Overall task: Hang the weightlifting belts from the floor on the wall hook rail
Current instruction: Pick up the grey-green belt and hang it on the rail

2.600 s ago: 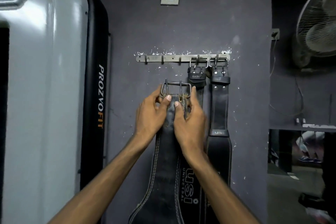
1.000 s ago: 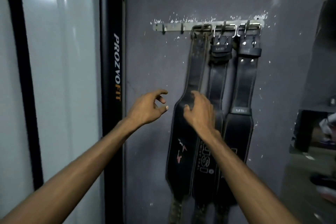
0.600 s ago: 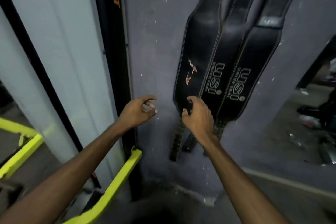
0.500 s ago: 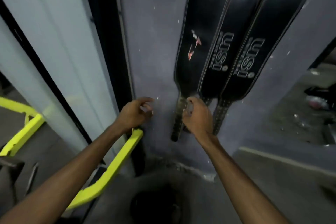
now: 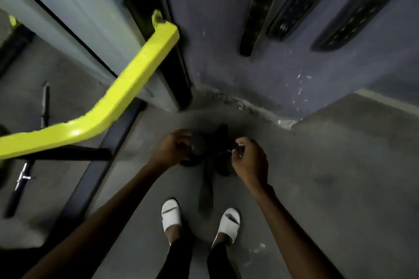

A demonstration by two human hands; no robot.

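Note:
A black weightlifting belt (image 5: 206,190) lies coiled on the grey floor just in front of my feet, its strap trailing toward me. My left hand (image 5: 173,150) is at the coil's left edge with fingers curled. My right hand (image 5: 249,161) is at its right edge, thumb and fingers bent inward. Both touch the belt, but blur hides whether they grip it. The tail ends of three hung belts (image 5: 255,9) dangle against the wall at the top. The hook rail is out of view.
A yellow machine bar (image 5: 127,88) juts out at the left beside a grey upright panel (image 5: 74,7). A dark bar (image 5: 25,172) lies on the floor at far left. My white slippers (image 5: 171,214) stand just behind the belt. The wall meets the floor close ahead.
The third belt went onto the rail and both hands let it go. My view dropped from the rail to the floor, and both hands came down onto a belt lying there.

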